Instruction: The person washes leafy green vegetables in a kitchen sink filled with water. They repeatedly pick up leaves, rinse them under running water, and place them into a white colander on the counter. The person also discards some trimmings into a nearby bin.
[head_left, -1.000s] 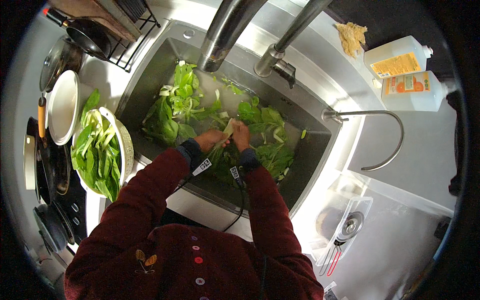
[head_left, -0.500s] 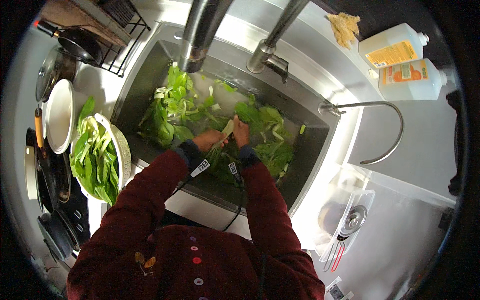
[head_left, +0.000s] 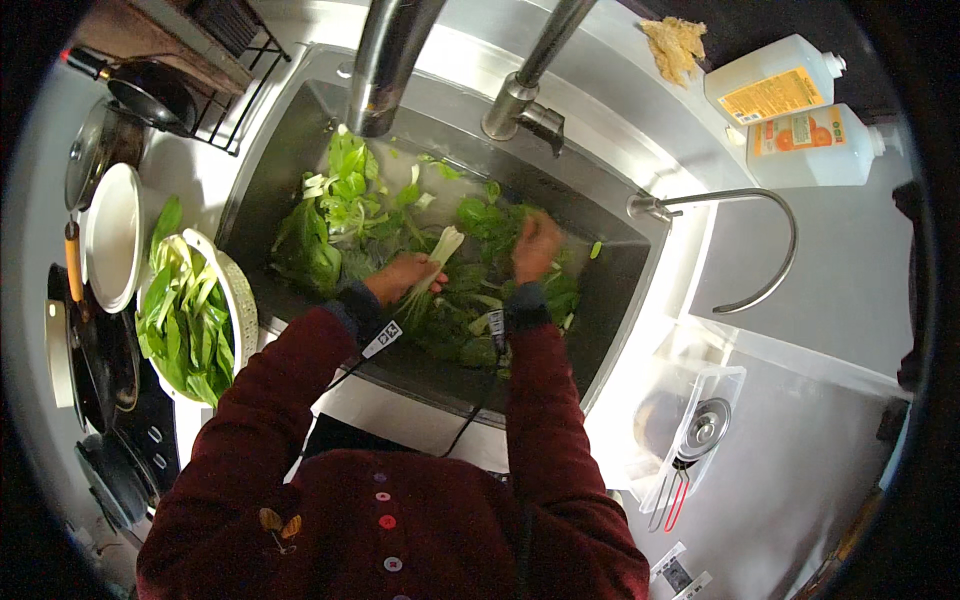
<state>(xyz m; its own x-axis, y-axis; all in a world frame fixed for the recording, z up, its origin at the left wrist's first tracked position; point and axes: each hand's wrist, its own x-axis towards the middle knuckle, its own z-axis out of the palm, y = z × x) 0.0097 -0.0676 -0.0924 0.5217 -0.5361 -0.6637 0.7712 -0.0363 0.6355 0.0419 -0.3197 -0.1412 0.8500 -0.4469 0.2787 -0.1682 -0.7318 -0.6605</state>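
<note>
My left hand (head_left: 403,278) is closed round a bunch of leafy greens (head_left: 445,246), its pale stalk ends pointing up and away from me. Apart from it, to the right, my right hand (head_left: 537,247) is over the loose leafy greens (head_left: 490,220) in the sink (head_left: 625,290). The right fingers look curled and are blurred, so whether they hold a leaf is hidden. More leafy greens (head_left: 345,180) float in cloudy water at the sink's far left, pale stems among them.
A white colander (head_left: 240,300) heaped with greens stands left of the sink, by a white bowl (head_left: 113,240) and pans (head_left: 155,95). A faucet (head_left: 512,105) and a wide metal pipe (head_left: 375,100) overhang the sink. Two bottles (head_left: 810,150), a sponge (head_left: 675,48) and a curved tap (head_left: 790,235) are at right.
My hands have moved apart: the right has left the bunch and gone right over the leaves. My left hand has shifted slightly left, still holding the bunch.
</note>
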